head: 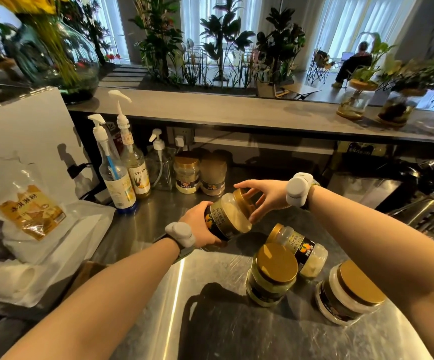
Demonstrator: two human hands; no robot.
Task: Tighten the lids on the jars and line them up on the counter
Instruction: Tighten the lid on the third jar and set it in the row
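Nearest on the steel surface (210, 320), two jars stand upright and a third (299, 249) lies on its side, none lined up. Above them the left hand (201, 224) grips a tilted jar (230, 216) while the right hand (265, 194) clasps its lid (244, 200), likely tightening. Two jars (199, 172) stand side by side at the back.

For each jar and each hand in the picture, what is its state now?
Held clear plastic jar with gold lid: tilted, off the counter.
Left hand: grips this jar's base.
Right hand: fingers on its lid.
Jar lying nearby: on its side.
Two front jars: upright, lidded.
Two back jars: upright, side by side.
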